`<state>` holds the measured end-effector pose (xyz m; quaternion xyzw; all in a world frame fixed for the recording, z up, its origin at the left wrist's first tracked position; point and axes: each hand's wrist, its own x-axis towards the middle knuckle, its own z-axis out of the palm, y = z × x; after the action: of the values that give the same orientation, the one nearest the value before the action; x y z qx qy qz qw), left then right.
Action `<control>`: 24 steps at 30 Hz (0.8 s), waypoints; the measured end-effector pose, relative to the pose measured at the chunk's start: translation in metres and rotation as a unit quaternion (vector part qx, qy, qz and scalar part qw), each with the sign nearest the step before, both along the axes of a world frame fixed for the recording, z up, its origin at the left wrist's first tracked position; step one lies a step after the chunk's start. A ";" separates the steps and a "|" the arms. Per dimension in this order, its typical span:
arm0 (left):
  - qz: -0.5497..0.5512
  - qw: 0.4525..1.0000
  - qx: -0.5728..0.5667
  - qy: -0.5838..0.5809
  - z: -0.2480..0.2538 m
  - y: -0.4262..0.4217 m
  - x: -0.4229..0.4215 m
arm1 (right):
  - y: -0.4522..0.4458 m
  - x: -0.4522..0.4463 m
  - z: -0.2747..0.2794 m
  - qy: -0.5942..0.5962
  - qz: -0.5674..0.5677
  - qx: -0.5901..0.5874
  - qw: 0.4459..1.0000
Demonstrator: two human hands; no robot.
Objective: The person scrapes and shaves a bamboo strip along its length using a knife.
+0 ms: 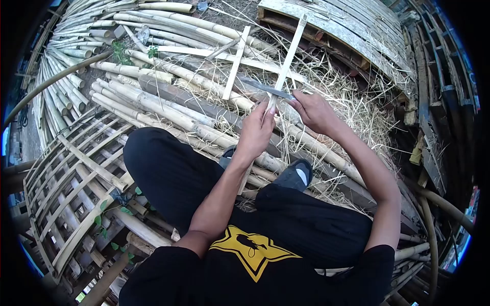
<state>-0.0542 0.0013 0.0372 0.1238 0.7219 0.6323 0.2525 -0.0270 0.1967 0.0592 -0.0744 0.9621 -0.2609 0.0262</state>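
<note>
My left hand (258, 128) is closed round the lower end of a pale split bamboo strip (291, 51), which points up and away from me. In my right hand (312, 112) is the handle of a knife (265, 88). The knife's grey blade lies across the strip just above my left fingers and points left. A second, shorter pale strip (237, 64) lies on the bamboo poles to the left of the blade.
Bamboo poles (148, 99) lie beneath and ahead of my hands. Shavings (357, 109) are heaped to the right. A slatted wooden pallet (342, 25) stands at the upper right, a woven bamboo lattice (66, 204) at the left. My sandalled foot (294, 176) is below my hands.
</note>
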 end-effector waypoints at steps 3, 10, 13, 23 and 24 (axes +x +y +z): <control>-0.031 0.999 -0.024 0.004 -0.004 0.003 0.007 | 0.007 0.010 -0.015 -0.004 -0.008 -0.019 1.000; -0.046 0.996 -0.079 0.000 -0.017 0.011 0.023 | 0.031 0.029 -0.048 -0.031 -0.009 -0.015 0.999; -0.052 0.994 -0.096 0.005 -0.025 0.011 0.024 | 0.045 0.025 -0.052 -0.073 -0.004 -0.008 0.997; -0.059 0.992 -0.110 0.018 -0.042 0.015 0.023 | 0.084 0.012 -0.077 -0.024 -0.038 0.086 0.995; -0.054 0.989 -0.127 0.043 -0.042 0.017 0.024 | 0.087 0.010 -0.077 -0.037 -0.047 0.094 0.994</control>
<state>-0.0305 0.0181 -0.0047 0.1571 0.7989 0.5148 0.2686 -0.0169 0.2835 -0.0174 -0.0164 0.9833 -0.1725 0.0565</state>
